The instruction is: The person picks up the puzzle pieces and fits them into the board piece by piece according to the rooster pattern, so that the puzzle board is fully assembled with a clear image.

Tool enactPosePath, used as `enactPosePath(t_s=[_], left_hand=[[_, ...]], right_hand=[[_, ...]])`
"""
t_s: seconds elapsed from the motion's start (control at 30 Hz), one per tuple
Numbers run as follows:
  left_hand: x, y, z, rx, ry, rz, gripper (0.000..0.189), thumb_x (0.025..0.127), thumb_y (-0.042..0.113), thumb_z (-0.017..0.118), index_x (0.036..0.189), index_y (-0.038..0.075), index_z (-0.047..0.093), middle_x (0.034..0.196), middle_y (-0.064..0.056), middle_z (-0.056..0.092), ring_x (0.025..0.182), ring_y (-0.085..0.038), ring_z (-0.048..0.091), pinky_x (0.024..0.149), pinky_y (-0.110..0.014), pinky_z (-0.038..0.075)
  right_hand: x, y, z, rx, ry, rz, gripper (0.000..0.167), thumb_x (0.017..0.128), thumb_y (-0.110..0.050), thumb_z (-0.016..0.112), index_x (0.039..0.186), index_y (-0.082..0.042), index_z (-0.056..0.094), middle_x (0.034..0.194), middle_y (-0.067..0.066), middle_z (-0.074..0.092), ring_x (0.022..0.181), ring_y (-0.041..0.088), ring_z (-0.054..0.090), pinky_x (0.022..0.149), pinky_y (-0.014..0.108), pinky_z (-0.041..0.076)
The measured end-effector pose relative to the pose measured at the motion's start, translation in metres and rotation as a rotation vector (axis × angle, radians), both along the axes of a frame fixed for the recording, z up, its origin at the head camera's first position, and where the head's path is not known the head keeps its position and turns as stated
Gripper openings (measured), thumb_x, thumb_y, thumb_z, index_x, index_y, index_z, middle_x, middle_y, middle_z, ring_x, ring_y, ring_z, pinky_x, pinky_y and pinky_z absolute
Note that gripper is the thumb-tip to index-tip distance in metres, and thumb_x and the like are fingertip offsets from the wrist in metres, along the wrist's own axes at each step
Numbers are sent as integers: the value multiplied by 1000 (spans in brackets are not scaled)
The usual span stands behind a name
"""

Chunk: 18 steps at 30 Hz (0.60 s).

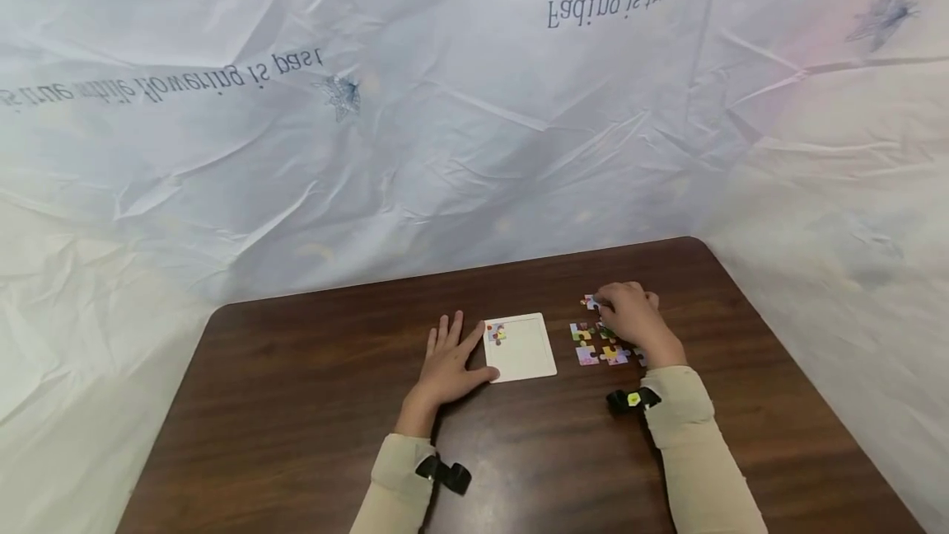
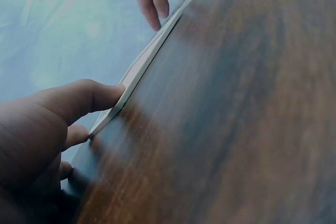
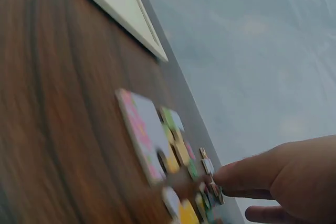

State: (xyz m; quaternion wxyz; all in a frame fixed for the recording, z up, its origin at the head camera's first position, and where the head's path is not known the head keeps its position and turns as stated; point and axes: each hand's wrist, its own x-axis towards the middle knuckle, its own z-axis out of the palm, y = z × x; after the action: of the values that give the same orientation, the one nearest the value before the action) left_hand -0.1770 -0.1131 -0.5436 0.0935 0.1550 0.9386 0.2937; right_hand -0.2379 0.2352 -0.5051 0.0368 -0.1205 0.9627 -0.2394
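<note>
A white square puzzle board (image 1: 528,353) with a raised border lies on the table, a few joined jigsaw pieces (image 1: 497,334) filling its upper left corner. My left hand (image 1: 451,365) is spread flat beside it, thumb and index fingertip touching its left edge. In the left wrist view, the thumb (image 2: 107,95) presses on the board's rim. My right hand (image 1: 632,316) is over the loose pieces to the right, its fingertips pinching a jigsaw piece (image 1: 590,302) at the far side of the group. The right wrist view shows those fingertips low among the pieces, partly hiding them.
Several loose jigsaw pieces (image 1: 587,355) lie right of the board, some under my right hand. A pink and lilac piece (image 3: 140,129) is nearest the right wrist camera. The brown wooden table (image 1: 311,402) ends at a white printed curtain (image 1: 415,147).
</note>
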Motion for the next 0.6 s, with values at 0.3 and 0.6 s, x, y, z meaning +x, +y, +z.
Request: enactPosePath(t_s=[0.3,0.6], left_hand=[[1,-1,1,-6,-2,10,89,96,54,73,168,18,33,176,-19,5,161,-42,-7,128,-61,-2],[1,0,0,-7,4,7,89,96,56,72,167,17,34,176,-20,6,161,-43,-5,128,-62,-1]], right_hand=[[-4,-27,-7,35,31,56,35,105,-12,66,137,1,68,146,26,59,141,51,41,104,77,31],[-4,-33,-8,17,88,38,22,102,-10,71,121,-3,77,129,20,70,129,49,54,100,74,35]])
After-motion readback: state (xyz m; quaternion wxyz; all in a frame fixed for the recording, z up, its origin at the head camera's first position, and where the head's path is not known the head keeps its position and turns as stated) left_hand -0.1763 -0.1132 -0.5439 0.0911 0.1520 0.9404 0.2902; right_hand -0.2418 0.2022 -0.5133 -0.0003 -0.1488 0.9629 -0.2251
